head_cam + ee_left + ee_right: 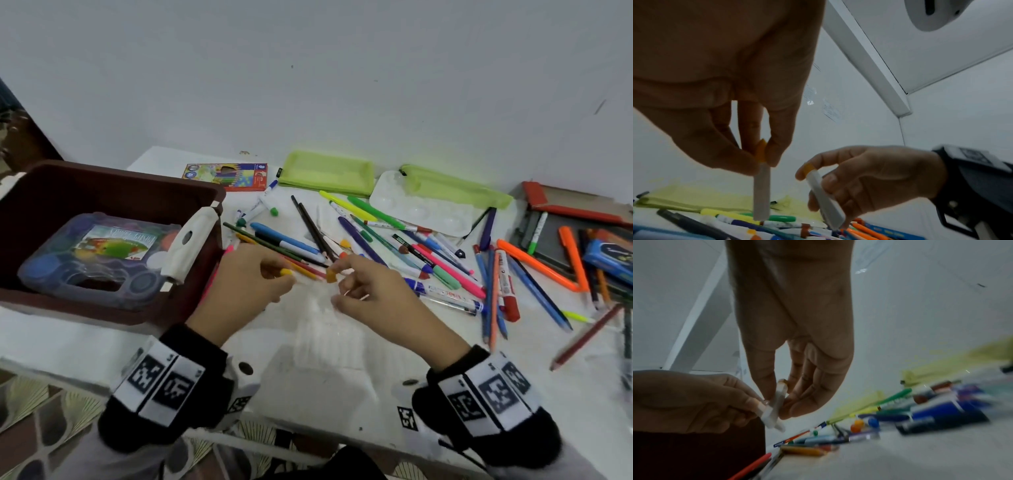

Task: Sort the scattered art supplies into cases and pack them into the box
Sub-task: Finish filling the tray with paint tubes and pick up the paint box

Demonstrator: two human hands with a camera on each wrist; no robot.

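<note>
While hidden overhead, left wrist view shows white marker point(761, 191) barrels.

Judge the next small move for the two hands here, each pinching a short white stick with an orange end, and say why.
Probably bring the two pieces together into one hand. The left hand pinches one white stick by its orange end and the right hand pinches another; both are off the table, while the green pouches lie farther back.
</note>
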